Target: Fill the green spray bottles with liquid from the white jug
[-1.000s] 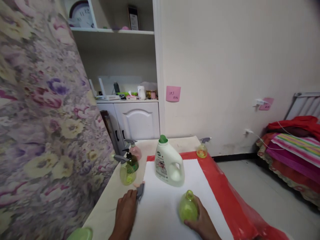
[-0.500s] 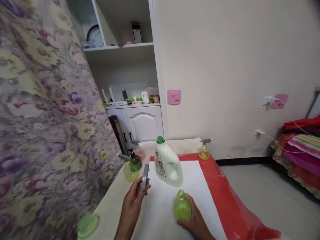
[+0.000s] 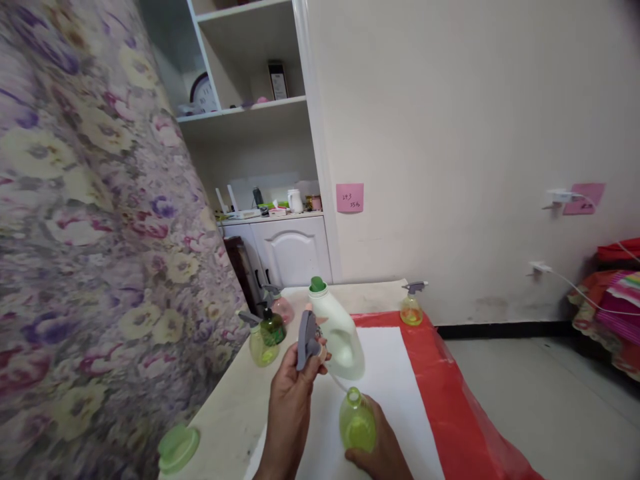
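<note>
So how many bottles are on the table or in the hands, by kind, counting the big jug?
Spray bottles with heads on: 3 (green one, pink one, yellow one)
Dark pump bottle: 1
Open green bottle, in the right hand: 1
Big jug: 1
Total: 6

Prob a home, bedrm or living rm: flowery curtain point(image 3: 100, 240) down L side, built-in wht shelf unit point(image 3: 250, 150) w/ round clock point(image 3: 203, 95), router-like box point(image 3: 245, 214) w/ antennas & wht jug point(image 3: 295, 201), panelled cupbd door point(image 3: 296, 253) below. Far R, bright bedding point(image 3: 619, 300) w/ frilled edge. Wht plugs point(image 3: 540, 267) & pink notes point(image 3: 350, 198) on plain wall point(image 3: 450, 133), grey floor point(image 3: 495, 387) w/ dark skirting point(image 3: 480, 331) along wall
</note>
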### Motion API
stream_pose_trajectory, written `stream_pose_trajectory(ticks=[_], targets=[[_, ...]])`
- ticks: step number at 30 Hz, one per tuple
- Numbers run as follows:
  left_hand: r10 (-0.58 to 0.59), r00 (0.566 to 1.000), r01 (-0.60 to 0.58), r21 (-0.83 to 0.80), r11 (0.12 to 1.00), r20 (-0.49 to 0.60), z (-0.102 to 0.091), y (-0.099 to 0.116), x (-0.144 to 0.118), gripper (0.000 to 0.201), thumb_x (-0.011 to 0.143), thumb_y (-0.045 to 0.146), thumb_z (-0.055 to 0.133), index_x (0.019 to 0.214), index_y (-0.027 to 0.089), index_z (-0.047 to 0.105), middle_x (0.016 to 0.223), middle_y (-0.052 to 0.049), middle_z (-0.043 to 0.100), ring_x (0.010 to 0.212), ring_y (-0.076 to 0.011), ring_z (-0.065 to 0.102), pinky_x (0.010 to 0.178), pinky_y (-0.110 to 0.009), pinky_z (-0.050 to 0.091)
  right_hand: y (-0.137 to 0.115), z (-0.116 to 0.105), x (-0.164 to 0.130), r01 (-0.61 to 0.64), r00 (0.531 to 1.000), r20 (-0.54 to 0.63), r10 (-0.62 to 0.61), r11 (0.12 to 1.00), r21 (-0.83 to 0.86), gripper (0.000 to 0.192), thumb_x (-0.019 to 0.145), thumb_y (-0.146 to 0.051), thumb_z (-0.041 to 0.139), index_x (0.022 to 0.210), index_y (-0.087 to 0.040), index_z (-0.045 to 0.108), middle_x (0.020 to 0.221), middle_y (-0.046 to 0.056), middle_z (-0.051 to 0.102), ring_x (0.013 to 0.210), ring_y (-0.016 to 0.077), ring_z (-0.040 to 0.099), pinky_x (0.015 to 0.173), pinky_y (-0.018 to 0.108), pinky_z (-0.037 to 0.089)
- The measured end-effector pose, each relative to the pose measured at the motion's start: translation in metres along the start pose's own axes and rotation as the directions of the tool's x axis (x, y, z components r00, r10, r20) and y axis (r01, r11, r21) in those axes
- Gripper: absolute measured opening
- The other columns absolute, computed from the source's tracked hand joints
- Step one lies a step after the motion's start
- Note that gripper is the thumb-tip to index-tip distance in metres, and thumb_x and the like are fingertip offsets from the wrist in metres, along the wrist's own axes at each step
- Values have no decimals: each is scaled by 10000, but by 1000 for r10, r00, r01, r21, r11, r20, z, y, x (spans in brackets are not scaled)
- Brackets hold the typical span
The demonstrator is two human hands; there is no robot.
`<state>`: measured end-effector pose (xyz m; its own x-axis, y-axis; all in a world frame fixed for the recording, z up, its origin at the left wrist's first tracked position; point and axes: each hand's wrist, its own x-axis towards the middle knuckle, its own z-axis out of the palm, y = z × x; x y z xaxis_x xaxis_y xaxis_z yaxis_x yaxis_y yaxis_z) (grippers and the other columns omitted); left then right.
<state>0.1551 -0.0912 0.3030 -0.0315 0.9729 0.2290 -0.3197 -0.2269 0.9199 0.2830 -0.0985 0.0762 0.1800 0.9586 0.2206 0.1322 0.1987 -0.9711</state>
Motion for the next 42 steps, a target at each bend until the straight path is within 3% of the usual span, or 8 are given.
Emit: stream_pose_trajectory(ticks=[7,13,17,21,26,33,38,42], targets=[[-24,996,9,167,986,87,-2,-33,2,326,798,376,686,1095,262,614,1051,-1,700,884,-129,608,795,-233,461,6,0,4,9,1000,27,-9,1000,1,910,498,-204,762,1328,-176,390,1360,155,545,1293,342,485,1115,489,363],[-144,982,114,225,968,122,-10,-74,-8,341,723,361,744,1027,241,644,1044,-34,737,936,-197,658,850,-287,490,1,2,3,37,999,33,-37,999,-3,942,481,-196,779,1329,-178,370,1357,162,535,1291,349,482,1116,486,370],[-174,975,135,251,958,139,-18,-92,-13,333,695,376,758,982,231,671,1068,-55,746,981,-234,662,884,-320,495,7,5,1,8,999,49,-6,999,-40,957,499,-109,719,1366,-168,319,1413,153,478,1335,305,442,1131,434,367],[-195,967,150,250,957,165,-22,-91,-17,347,695,394,759,993,238,673,1092,-54,745,1042,-244,649,922,-323,483,12,8,0,31,999,24,-29,993,-112,940,484,-74,683,1356,-183,347,1370,121,510,1312,292,465,1129,413,378],[-228,958,174,281,944,172,-27,-80,-21,411,736,442,718,1082,226,663,1151,-69,724,1063,-251,637,946,-341,461,6,4,-8,157,987,47,-152,977,-147,940,524,-184,713,1371,-195,305,1306,134,535,1248,323,512,1081,449,422],[-207,966,155,295,943,156,-31,-75,-30,358,770,459,680,1039,224,692,1083,-60,747,1015,-245,646,889,-321,468,-15,4,-25,34,992,-115,-53,986,-162,820,445,-100,621,1224,-232,399,1159,112,588,1114,343,573,985,468,475],[-203,970,158,291,943,131,-33,-77,-34,334,787,455,667,1034,231,690,1088,-52,744,994,-228,644,887,-313,455,-20,-4,-21,64,998,18,-61,977,-204,793,450,-126,648,1199,-259,425,1143,99,589,1107,355,558,971,475,465],[-195,974,156,288,945,113,-33,-71,-36,343,780,461,670,1024,221,694,1067,-60,745,988,-231,640,886,-317,449,-25,-2,-23,102,994,-20,-108,977,-188,800,430,-91,602,1199,-238,433,1092,90,585,1061,341,555,942,474,468]])
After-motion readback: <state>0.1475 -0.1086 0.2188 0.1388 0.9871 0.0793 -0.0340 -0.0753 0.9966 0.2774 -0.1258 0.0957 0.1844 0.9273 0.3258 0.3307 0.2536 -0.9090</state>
